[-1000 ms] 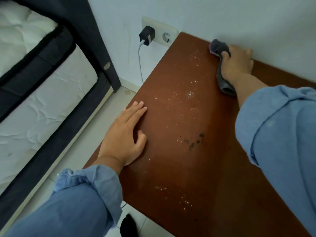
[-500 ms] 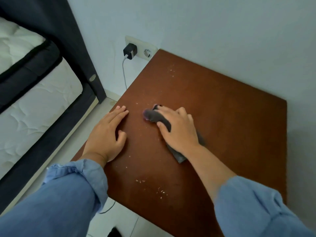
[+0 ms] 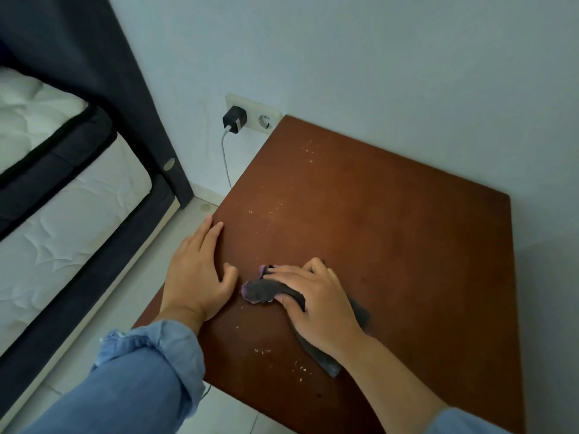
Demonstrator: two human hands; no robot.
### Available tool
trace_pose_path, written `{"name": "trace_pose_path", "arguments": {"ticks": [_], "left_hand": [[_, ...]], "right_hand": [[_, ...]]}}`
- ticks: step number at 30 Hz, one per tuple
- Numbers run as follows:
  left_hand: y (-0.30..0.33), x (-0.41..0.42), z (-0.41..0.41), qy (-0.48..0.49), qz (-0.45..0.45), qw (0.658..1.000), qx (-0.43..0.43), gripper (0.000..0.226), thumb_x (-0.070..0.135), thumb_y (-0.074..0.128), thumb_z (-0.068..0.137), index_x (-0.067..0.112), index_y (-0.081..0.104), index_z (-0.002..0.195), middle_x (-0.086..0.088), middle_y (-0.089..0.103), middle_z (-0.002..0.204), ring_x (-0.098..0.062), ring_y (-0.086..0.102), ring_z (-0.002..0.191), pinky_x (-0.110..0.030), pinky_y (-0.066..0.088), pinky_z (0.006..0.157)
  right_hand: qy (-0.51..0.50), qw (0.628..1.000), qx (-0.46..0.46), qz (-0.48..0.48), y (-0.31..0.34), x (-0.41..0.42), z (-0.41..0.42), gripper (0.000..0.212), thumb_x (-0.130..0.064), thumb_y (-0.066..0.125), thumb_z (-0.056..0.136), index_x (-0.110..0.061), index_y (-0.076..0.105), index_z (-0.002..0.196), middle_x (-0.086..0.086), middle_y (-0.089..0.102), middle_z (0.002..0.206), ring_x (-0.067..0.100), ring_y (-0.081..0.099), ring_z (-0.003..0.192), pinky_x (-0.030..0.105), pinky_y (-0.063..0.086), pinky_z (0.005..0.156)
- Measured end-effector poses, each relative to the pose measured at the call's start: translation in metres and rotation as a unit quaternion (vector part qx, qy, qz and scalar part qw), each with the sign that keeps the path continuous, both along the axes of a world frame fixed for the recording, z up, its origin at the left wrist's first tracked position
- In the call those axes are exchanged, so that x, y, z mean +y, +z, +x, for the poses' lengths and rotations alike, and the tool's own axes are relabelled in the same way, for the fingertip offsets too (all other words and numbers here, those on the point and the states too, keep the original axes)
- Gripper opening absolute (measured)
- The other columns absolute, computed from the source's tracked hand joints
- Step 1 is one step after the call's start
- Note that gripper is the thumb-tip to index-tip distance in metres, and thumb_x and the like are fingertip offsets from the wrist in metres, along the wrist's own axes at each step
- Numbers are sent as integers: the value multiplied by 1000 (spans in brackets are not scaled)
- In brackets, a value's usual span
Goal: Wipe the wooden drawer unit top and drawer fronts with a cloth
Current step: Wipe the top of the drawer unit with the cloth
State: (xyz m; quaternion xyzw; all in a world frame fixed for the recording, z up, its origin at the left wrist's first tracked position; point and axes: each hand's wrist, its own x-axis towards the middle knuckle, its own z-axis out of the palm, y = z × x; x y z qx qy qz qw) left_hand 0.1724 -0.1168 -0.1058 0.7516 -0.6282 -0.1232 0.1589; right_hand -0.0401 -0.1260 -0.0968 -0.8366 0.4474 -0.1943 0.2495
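Observation:
The reddish-brown wooden top of the drawer unit [image 3: 391, 233] fills the middle of the view, seen from above. Pale crumbs dot it along the left side and near the front edge. My right hand [image 3: 316, 305] presses a dark grey cloth [image 3: 263, 291] flat on the top, near the front left. The cloth bunches out past my fingers and trails back under my wrist. My left hand [image 3: 197, 274] lies flat, fingers together, on the left edge of the top, just beside the cloth. The drawer fronts are hidden below the top.
A white wall runs behind the unit and to its right. A wall socket [image 3: 266, 120] with a black charger [image 3: 234, 119] and a hanging cable sits left of the back corner. A bed with a white mattress [image 3: 62, 220] and dark frame stands at left, across pale floor tiles.
My right hand has dragged the cloth from the back edge by the wall toward the front left, ending close to my left hand. The left hand has stayed on the edge.

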Motion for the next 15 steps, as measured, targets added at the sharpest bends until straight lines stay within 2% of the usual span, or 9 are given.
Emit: {"name": "trace_pose_path", "arguments": {"ticks": [3,5,8,10,13,15], "left_hand": [[0,1,-5,2,10,1000,-2,75,43,40,77,18,31,147,-4,27,156,-24,32,138,-42,29,112],[2,1,-7,1,12,1000,-5,75,46,35,77,18,32,147,-4,28,156,-25,33,138,-42,29,112],[5,0,-7,-9,5,1000,-11,76,47,31,77,16,33,146,-5,29,155,-25,33,138,-41,28,113],[6,-2,-5,-19,-1,1000,-14,75,45,32,78,14,32,147,-6,27,155,-23,28,141,-38,21,116],[2,-4,-7,-39,10,999,-16,76,44,31,80,14,25,149,-4,19,158,-15,11,146,-32,1,120],[1,-3,-7,-50,19,998,-18,75,44,31,82,16,21,151,-2,14,160,-11,4,147,-27,-7,119]], "right_hand": [[-126,978,-120,113,14,-15,0,32,-18,62,89,-41,60,110,-23,59,103,-1,48,93,22,41,89],[-197,950,-170,171,33,-40,-2,32,-17,59,91,-38,58,115,-13,60,109,3,53,100,26,42,97],[-238,937,-212,141,57,-103,-4,36,-20,56,93,-23,56,129,-1,59,125,12,53,112,28,41,99],[-246,947,-191,79,64,-151,-1,35,-23,53,95,-23,55,130,3,57,124,12,51,110,25,38,96],[-268,956,-120,7,49,-210,9,33,-23,49,96,-26,56,128,3,54,115,23,44,115,37,38,101],[-299,952,-70,-7,38,-235,15,33,-24,48,96,-27,56,128,6,53,117,27,42,117,39,36,101]]}}
